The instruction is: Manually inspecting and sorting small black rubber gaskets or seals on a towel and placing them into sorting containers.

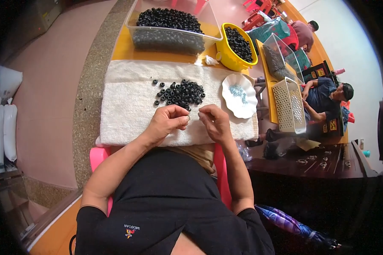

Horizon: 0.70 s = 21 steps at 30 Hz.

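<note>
A loose pile of small black bead-like pieces with holes (184, 91) lies on a white towel (123, 102) in front of me. My left hand (168, 124) is at the near edge of the pile, thumb and forefinger pinched. A dark bit shows by its fingertips, but I cannot tell whether it is held or part of the pile. Close to its right, my right hand (216, 124) is pinched too; whatever is in it is too small to make out. Beyond that hand sits a white scalloped plate (230, 104) with tiny clear bluish pieces (238, 93) on it.
Behind the towel stand a clear plastic bin (166, 40) and a yellow basket (234, 63), both with black pieces, near a crumpled white tissue (210, 60). To the right, a seated person (323, 100) works by a white perforated basket (289, 106). A folded umbrella (293, 225) lies lower right.
</note>
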Available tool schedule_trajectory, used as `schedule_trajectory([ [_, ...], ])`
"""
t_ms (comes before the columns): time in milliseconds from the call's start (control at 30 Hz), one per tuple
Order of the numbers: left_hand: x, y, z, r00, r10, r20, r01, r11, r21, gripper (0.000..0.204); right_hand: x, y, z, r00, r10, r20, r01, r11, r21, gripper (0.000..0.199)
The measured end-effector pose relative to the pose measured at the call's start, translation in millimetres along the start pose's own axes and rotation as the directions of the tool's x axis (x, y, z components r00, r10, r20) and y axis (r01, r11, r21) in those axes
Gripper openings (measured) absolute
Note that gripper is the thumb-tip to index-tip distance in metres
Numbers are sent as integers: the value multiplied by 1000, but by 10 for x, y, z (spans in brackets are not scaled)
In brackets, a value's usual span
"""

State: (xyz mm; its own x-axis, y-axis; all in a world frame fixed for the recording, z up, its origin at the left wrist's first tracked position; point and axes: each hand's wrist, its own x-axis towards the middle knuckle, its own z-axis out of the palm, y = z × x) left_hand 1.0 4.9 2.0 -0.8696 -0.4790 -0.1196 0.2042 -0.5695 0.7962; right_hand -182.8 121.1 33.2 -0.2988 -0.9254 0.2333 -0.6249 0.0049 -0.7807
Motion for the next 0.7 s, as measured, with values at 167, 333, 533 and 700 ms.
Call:
schedule_trajectory([
  [167, 6, -19, -7, 1000, 0, -7, 0, 1000, -6, 20, -20, -5, 109, 992, 129, -5, -119, 928, 354, 7],
  [333, 17, -17, -6, 998, -25, 66, 16, 991, 131, 23, -17, -121, 228, 993, 112, -43, -77, 868, 490, 7],
  [533, 2, 21, 6, 996, -47, 82, 35, 989, 143, 24, -14, -93, 293, 994, 46, -97, 4, 886, 465, 7],
  [700, 15, 1, -21, 996, -57, 69, 49, 992, 117, 24, -25, -75, 276, 996, 12, -92, 30, 897, 441, 10],
])
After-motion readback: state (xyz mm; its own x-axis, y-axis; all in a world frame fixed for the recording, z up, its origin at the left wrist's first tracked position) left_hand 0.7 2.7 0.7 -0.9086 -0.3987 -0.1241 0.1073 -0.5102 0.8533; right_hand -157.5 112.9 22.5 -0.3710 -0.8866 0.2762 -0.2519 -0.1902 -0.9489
